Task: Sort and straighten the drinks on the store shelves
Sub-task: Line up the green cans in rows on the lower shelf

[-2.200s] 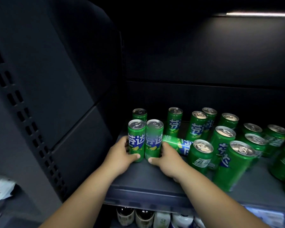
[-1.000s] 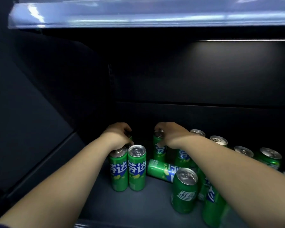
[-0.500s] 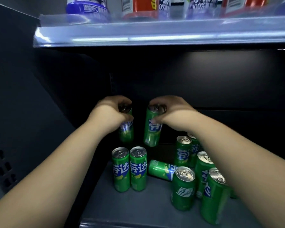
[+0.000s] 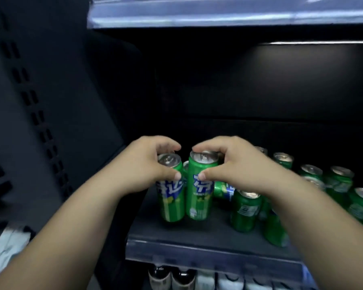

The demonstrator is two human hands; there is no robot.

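Note:
Two tall green soda cans stand side by side near the front left of a dark shelf (image 4: 197, 233). My left hand (image 4: 143, 170) grips the top of the left can (image 4: 172, 201). My right hand (image 4: 235, 166) grips the top of the right can (image 4: 199, 197). Both cans are upright, with thumbs in front and fingers curled over their rims. Behind them another green can (image 4: 223, 188) lies on its side, partly hidden. Whether other cans stand right behind the held pair is hidden.
Several more green cans (image 4: 245, 212) stand loosely to the right, reaching the frame edge. A lit shelf edge (image 4: 218, 15) runs overhead. Bottle tops (image 4: 182, 277) show on the shelf below. The dark perforated side wall (image 4: 36, 114) is on the left.
Both hands reached to the back, lifted a can each, and brought them down and forward. The two cans now stand at the front left of the shelf.

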